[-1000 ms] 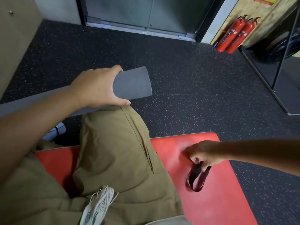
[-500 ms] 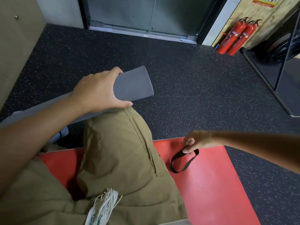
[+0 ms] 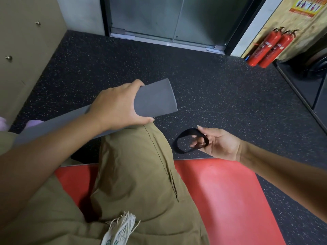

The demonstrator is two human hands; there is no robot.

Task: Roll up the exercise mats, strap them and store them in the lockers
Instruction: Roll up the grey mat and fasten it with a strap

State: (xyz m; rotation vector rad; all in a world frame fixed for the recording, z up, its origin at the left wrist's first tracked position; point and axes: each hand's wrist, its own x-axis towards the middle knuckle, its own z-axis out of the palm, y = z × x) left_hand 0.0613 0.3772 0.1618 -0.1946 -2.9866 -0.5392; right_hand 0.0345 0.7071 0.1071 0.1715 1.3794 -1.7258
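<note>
A rolled grey exercise mat [image 3: 155, 99] lies across my raised knee, its free end pointing right. My left hand [image 3: 118, 105] grips the roll near that end, fingers over the top and thumb underneath. My right hand [image 3: 217, 144] is turned palm up to the right of the knee, above the floor. It holds a black loop strap [image 3: 184, 137] with the fingers hooked through the loop, which hangs open just short of the roll's end. A red mat [image 3: 221, 195] lies flat on the floor beneath me.
Beige lockers with small knobs [image 3: 26, 50] line the left wall. Glass doors [image 3: 168, 18] stand ahead. Two red fire extinguishers [image 3: 272, 46] lean at the right wall next to a dark rack [image 3: 311, 82]. The floor is black speckled rubber [image 3: 212, 85].
My right hand lifted the black strap off the red mat, turned palm up and carried it toward the end of the grey roll. My left hand kept its grip on the roll.
</note>
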